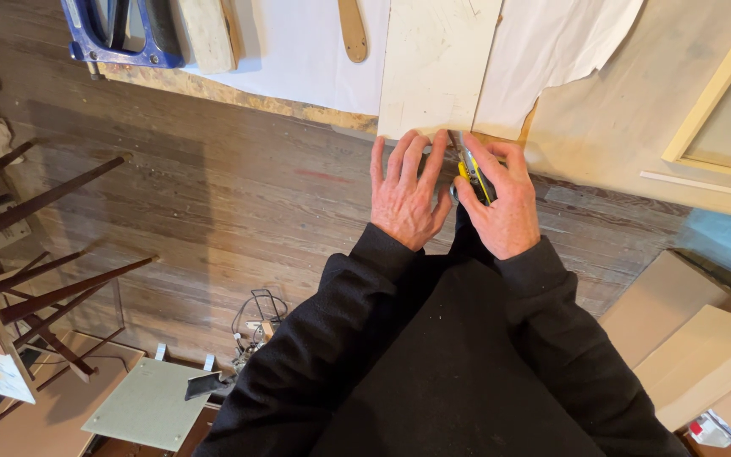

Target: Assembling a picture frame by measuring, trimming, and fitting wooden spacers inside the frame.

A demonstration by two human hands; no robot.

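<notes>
Yellow-and-black utility knife [473, 176] is sitting in the right hand [502, 203], fingers wrapping closed round its body, blade end pointing up toward the near edge of the pale board [436, 63]. Left hand [408, 195] is lying flat just beside it, fingers spreading open w/ tips touching the board's bottom edge, holding nothing. Board is resting on the workbench [602, 127] over white paper [298, 51]. Wood floor [213, 195] is showing below.

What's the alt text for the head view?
Seen from above, a person's left hand presses the near edge of a pale board on a workbench while the right hand grips a yellow-and-black utility knife beside it.
</notes>
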